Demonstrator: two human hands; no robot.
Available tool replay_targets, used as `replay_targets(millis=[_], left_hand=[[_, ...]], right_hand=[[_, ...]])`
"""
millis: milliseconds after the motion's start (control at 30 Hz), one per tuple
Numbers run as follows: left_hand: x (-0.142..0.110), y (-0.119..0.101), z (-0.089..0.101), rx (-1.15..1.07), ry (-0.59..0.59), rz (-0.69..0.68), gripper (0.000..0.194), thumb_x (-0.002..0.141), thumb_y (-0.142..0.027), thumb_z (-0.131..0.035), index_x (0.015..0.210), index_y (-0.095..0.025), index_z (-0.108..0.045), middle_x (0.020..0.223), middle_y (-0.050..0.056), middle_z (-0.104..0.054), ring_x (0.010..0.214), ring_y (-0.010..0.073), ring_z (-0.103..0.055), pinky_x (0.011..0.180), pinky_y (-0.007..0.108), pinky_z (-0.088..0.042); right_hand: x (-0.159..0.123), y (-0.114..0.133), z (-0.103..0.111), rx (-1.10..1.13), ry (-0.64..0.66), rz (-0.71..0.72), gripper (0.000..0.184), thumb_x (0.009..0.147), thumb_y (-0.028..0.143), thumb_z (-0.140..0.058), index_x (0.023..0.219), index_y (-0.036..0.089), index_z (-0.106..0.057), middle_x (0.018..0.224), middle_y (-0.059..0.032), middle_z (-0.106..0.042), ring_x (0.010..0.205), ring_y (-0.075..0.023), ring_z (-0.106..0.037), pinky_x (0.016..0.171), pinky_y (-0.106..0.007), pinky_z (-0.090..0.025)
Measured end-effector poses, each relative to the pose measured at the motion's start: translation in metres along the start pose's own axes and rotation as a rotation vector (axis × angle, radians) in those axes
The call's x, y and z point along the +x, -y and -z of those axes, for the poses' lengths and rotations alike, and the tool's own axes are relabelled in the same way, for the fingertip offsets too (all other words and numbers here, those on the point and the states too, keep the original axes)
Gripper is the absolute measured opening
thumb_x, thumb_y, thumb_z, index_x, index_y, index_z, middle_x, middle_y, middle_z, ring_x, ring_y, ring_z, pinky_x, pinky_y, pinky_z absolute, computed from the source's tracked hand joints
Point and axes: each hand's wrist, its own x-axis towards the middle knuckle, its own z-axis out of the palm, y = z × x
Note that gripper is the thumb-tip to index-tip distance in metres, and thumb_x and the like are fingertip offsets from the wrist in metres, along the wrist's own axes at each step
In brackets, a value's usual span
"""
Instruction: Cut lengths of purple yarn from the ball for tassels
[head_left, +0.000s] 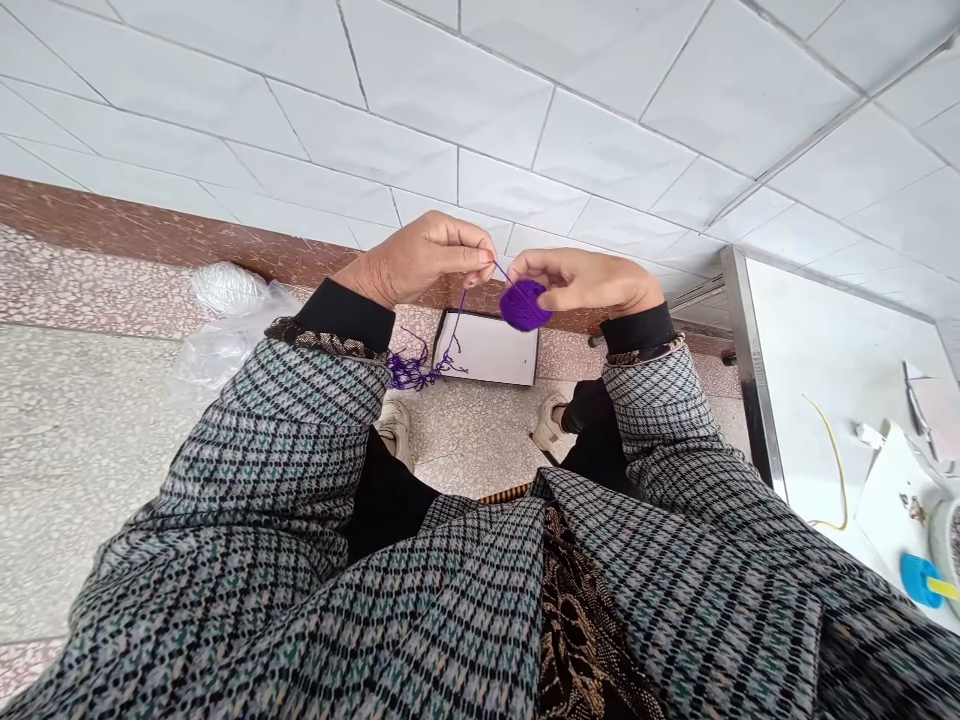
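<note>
The left hand (416, 262) pinches a purple strand (501, 270), seemingly taut — the right hand's fingers (559, 265) curl around a small purple yarn ball (524, 305).

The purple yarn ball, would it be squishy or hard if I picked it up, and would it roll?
The purple yarn ball is probably light and squishy, since it looks wound from soft thread. Being round, it could roll if dropped from the right hand. The loose purple strands look floppy and tangly.

Left hand (416, 258) pinching, right hand (589, 280) curled (both raised, close).
</note>
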Motion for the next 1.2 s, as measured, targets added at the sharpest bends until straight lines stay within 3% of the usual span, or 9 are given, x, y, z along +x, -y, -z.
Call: replay_targets(millis=[133, 267, 400, 633, 733, 867, 967, 1067, 1200], left_hand=[[0.003, 0.006, -0.006, -0.121, 0.005, 0.008, 0.038, 0.093, -0.047, -0.090, 0.074, -0.018, -0.075, 0.076, 0.010, -0.073, 0.088, 0.0276, -0.081, 0.098, 0.044, -0.070], [0.000, 0.013, -0.015, -0.265, 0.010, 0.050, 0.042, 0.093, -0.054, -0.094, 0.083, -0.018, -0.075, 0.074, 0.007, -0.070, 0.071, 0.0206, -0.073, 0.091, 0.045, -0.071], [-0.008, 0.024, -0.014, -0.288, -0.043, 0.069, 0.043, 0.086, -0.053, -0.100, 0.081, -0.019, -0.074, 0.061, -0.002, -0.054, 0.058, 0.0137, -0.058, 0.089, 0.042, -0.071], [-0.014, 0.037, -0.005, -0.172, -0.080, 0.067, 0.041, 0.085, -0.052, -0.096, 0.075, -0.019, -0.074, 0.071, 0.004, -0.067, 0.071, 0.0177, -0.069, 0.079, 0.032, -0.065], [-0.013, 0.040, -0.007, -0.156, -0.022, 0.084, 0.040, 0.092, -0.058, -0.088, 0.085, -0.020, -0.079, 0.086, 0.010, -0.079, 0.084, 0.0212, -0.076, 0.086, 0.035, -0.066], [-0.013, 0.048, -0.009, -0.145, 0.125, 0.136, 0.048, 0.097, -0.067, -0.082, 0.103, -0.020, -0.084, 0.087, 0.011, -0.082, 0.087, 0.0237, -0.079, 0.091, 0.036, -0.064], [-0.016, 0.056, -0.006, -0.102, 0.181, 0.133, 0.051, 0.097, -0.069, -0.082, 0.108, -0.020, -0.086, 0.085, 0.010, -0.082, 0.085, 0.0247, -0.077, 0.087, 0.035, -0.061], [-0.024, 0.069, 0.003, -0.025, 0.218, 0.169, 0.045, 0.094, -0.066, -0.084, 0.103, -0.022, -0.086, 0.081, 0.007, -0.080, 0.081, 0.0244, -0.074, 0.085, 0.034, -0.057], [-0.043, 0.109, 0.024, 0.041, 0.189, 0.286, 0.055, 0.086, -0.076, -0.088, 0.087, -0.022, -0.085, 0.082, 0.007, -0.080, 0.081, 0.0244, -0.070, 0.089, 0.037, -0.055]], right_hand=[[-0.014, 0.000, 0.003, 0.263, -0.129, 0.183, 0.076, 0.072, 0.078, -0.097, 0.116, 0.021, -0.071, 0.111, -0.0048, -0.079, 0.108, -0.0235, -0.076, 0.099, -0.037, -0.062], [-0.020, -0.006, 0.005, 0.405, -0.430, 0.221, 0.089, 0.062, 0.083, -0.094, 0.128, 0.026, -0.076, 0.115, -0.0100, -0.081, 0.110, -0.0296, -0.074, 0.101, -0.044, -0.063], [-0.023, -0.014, 0.015, 0.399, -0.524, 0.173, 0.096, 0.056, 0.097, -0.085, 0.120, 0.025, -0.073, 0.114, -0.0173, -0.077, 0.125, -0.0374, -0.066, 0.091, -0.047, -0.063], [-0.018, -0.019, 0.022, 0.419, -0.568, 0.142, 0.093, 0.047, 0.101, -0.079, 0.105, 0.028, -0.068, 0.101, -0.0114, -0.070, 0.136, -0.0343, -0.058, 0.098, -0.047, -0.054], [-0.015, -0.011, 0.021, 0.463, -0.732, 0.057, 0.088, 0.050, 0.095, -0.076, 0.112, 0.034, -0.070, 0.104, -0.0129, -0.072, 0.130, -0.0372, -0.055, 0.097, -0.049, -0.050], [-0.024, 0.001, 0.030, 0.725, -0.941, 0.359, 0.068, 0.059, 0.064, -0.091, 0.119, 0.036, -0.073, 0.115, -0.0065, -0.071, 0.100, -0.0287, -0.048, 0.087, -0.040, -0.050], [-0.044, 0.012, 0.043, 1.293, -0.801, 0.729, 0.046, 0.079, 0.030, -0.092, 0.123, 0.034, -0.081, 0.115, -0.0047, -0.073, 0.090, -0.0252, -0.044, 0.088, -0.037, -0.051], [-0.068, 0.029, 0.054, 2.117, -0.511, 1.037, 0.054, 0.098, 0.009, -0.079, 0.147, 0.031, -0.082, 0.126, -0.0068, -0.077, 0.088, -0.0244, -0.046, 0.103, -0.033, -0.051], [-0.087, 0.054, 0.059, 3.039, 0.149, 1.664, 0.049, 0.101, -0.012, -0.068, 0.131, 0.025, -0.080, 0.158, -0.0132, -0.072, 0.113, -0.0165, -0.069, 0.116, -0.023, -0.058]])
